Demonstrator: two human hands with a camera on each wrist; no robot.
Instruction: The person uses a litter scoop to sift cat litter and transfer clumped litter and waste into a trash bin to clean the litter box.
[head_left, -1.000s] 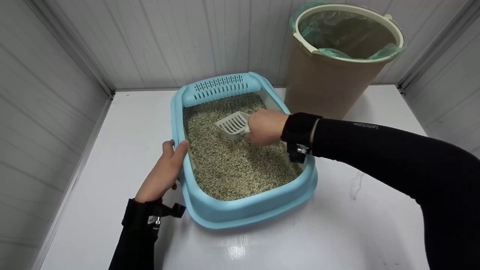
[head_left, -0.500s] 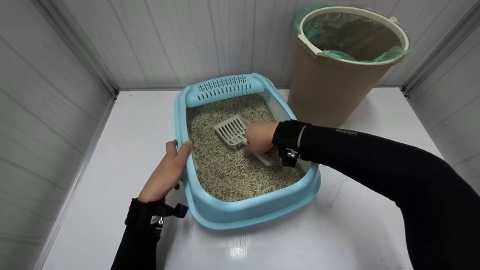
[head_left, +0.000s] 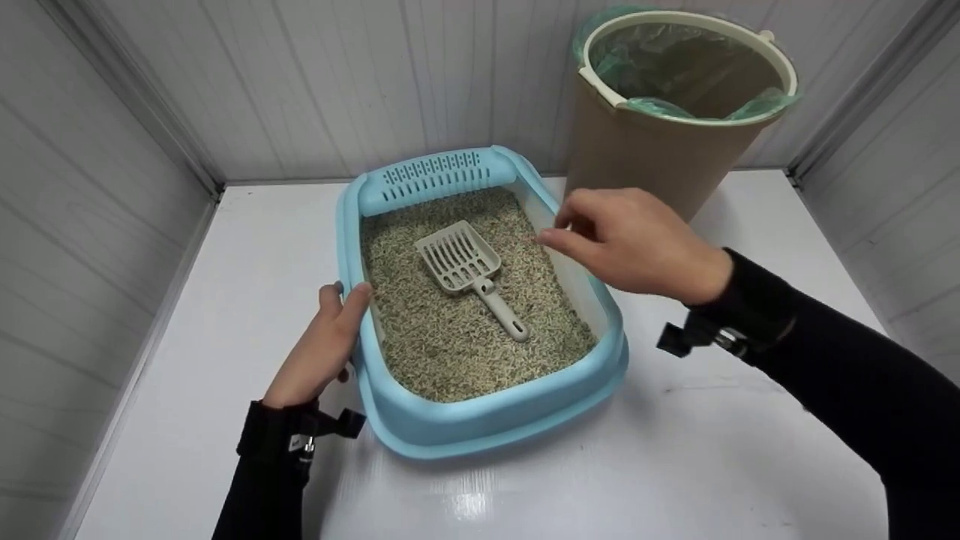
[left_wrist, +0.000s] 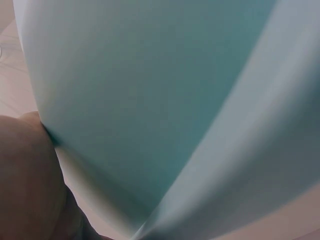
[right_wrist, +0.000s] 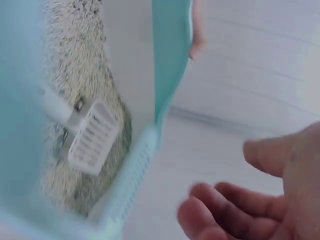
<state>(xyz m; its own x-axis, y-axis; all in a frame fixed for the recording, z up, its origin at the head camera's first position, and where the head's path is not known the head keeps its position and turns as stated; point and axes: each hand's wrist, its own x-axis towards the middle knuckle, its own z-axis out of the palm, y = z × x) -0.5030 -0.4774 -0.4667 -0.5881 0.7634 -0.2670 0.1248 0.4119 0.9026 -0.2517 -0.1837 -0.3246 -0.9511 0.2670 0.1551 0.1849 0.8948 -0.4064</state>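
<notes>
- Right now, I see my right hand (head_left: 637, 244) hovering above the right rim of the blue litter tray (head_left: 480, 427), fingers loosely spread and holding nothing; the grey scoop (head_left: 466, 271) lies flat on the litter (head_left: 450, 345), blade toward the far end, handle pointing at the near right corner
- My left hand (head_left: 322, 349) grips the tray's left rim, thumb hooked over the edge, fingers on the outer wall; if I lean on it, the tray could tip or skid on the white table (head_left: 712, 450) and throw pellets out
- A hasty grab at the scoop's handle could flick litter over the low rim
- The lined bin (head_left: 660, 142) stands just behind my right hand; a careless swing of the arm could knock it
</notes>
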